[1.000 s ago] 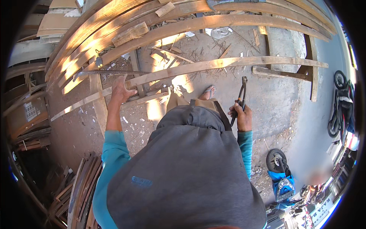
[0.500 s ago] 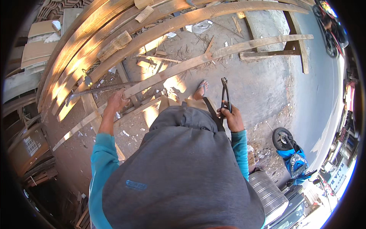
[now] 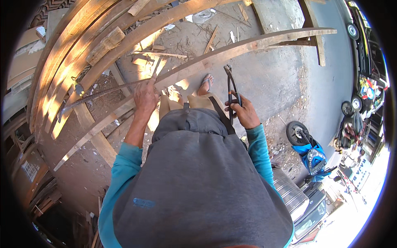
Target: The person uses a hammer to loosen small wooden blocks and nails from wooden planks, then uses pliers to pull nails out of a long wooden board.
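Currently, my left hand (image 3: 144, 98) lies over the long wooden beam (image 3: 215, 58), one finger extended past its far edge; whether the hidden fingers grip the wood, I cannot tell. My right hand (image 3: 245, 111) is closed around the handles of the dark pincers (image 3: 229, 80), whose head points away from me, just short of the beam. A ribbed metal bar (image 3: 95, 94) slants toward my left hand; contact is unclear. Caution: uneven pressure could roll or tip the beam, since its right end projects past the upright-looking support board (image 3: 320, 56). A sideways knock could dislodge the bar. Loosening my right fingers could drop the pincers near my sandalled foot (image 3: 205, 84), which has little protection.
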Tool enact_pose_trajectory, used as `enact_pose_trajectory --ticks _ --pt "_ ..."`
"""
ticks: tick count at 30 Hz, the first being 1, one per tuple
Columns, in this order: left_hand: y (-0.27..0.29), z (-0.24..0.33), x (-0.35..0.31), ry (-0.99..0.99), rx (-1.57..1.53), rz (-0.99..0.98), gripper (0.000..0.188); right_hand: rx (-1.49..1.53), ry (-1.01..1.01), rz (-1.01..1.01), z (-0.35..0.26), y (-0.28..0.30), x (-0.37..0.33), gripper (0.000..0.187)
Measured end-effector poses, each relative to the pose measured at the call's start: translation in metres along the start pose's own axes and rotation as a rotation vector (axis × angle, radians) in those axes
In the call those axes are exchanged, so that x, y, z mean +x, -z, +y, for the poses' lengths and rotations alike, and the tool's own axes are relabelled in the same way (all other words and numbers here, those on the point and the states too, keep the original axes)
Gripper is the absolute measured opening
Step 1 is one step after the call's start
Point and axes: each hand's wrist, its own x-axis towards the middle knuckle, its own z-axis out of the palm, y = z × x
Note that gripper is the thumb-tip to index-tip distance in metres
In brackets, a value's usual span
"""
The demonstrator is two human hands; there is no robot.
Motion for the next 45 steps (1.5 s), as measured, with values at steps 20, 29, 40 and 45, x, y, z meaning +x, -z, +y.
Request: enact_pose_trajectory --ticks 20,29,40,45 --pt "-0.012 0.029 -0.026 0.126 0.017 0.201 0.059 -0.285 -0.009 0.002 0.006 -0.037 0.009 0.048" --pt "-0.017 0.031 -0.033 0.134 0.013 0.204 0.059 -0.592 -0.002 0.047 -0.006 -0.047 0.004 0.051" --pt "-0.019 0.029 -0.037 0.115 0.03 0.201 0.065 -0.545 0.1 0.092 0.007 -0.05 0.007 0.053" --pt "-0.014 0.034 -0.036 0.127 0.026 0.182 0.083 -0.671 0.109 0.094 0.018 -0.04 0.012 0.051"
